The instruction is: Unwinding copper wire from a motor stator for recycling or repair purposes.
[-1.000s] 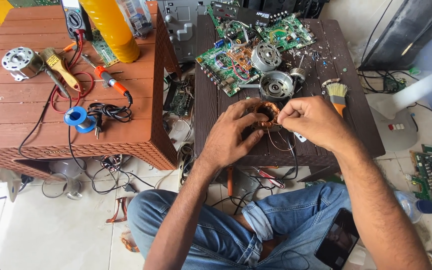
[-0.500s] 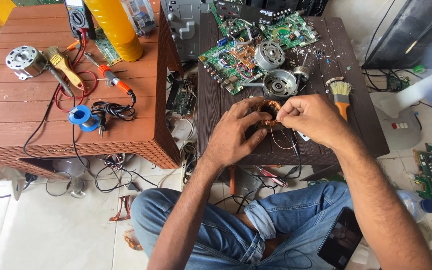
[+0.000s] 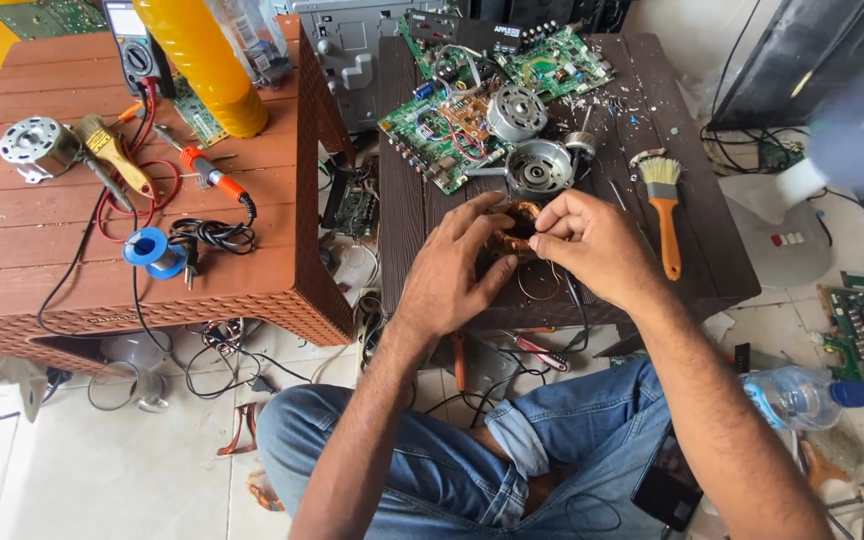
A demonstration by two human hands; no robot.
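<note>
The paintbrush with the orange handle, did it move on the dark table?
No. The paintbrush lies to the right of the round metal motor housing on the dark table, just as before. Only the head camera shifted a little.

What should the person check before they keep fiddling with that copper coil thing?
1. Left hand steadies the copper coil: ok.
2. Right hand pinches at the coil's top: ok.
3. Coil sits over the dark table, not past its edge: ok.
4. Orange-handled brush lies apart from the hands: ok.
5. Round motor housing close behind the coil, could get bumped: not ok.
6. Wire ends unbroken: cannot tell.
</note>
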